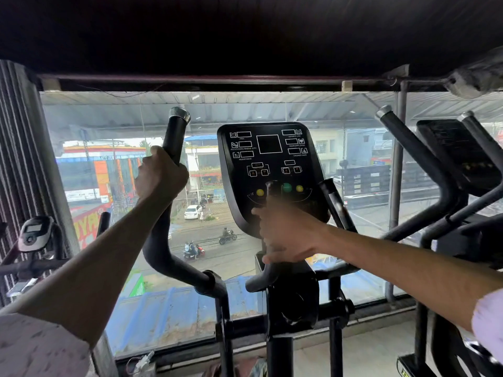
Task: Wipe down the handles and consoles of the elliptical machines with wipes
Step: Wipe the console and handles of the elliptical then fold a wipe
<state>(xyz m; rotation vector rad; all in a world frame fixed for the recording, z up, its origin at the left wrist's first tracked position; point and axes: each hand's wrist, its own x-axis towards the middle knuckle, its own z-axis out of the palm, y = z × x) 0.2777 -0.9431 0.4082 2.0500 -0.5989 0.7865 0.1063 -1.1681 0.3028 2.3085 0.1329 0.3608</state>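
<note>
Directly ahead: the black console (pixel 268 170) of the elliptical machine faces you at chest height, its button row low on the panel.
Console feel: likely a stiff, smooth plastic face; press lightly over the buttons so none gets pushed by mistake.
Left handle (pixel 174 137): a tall, curved black bar with a silver cap, standing just left of the console.
Handle feel: it looks rigid with a grippy sleeve, and it probably swings, so hold it steady below the cap.
Wipe: none can be made out; one may sit under your right palm, but blur hides it.
Left hand (pixel 160 175): your fingers are wrapped firmly round the left handle at mid-height, arm stretched forward and up.
Right hand (pixel 288 235): blurred with motion, fingers fairly straight, lying against the console's lower edge and the post beneath; whether it pinches anything cannot be told.
Hands together: well apart, one on each part.
Right handle (pixel 337 205): a shorter black bar just right of the console, not held.
Beyond: a second machine (pixel 460 156) to your right, and a large window (pixel 109 170) over a street.
</note>
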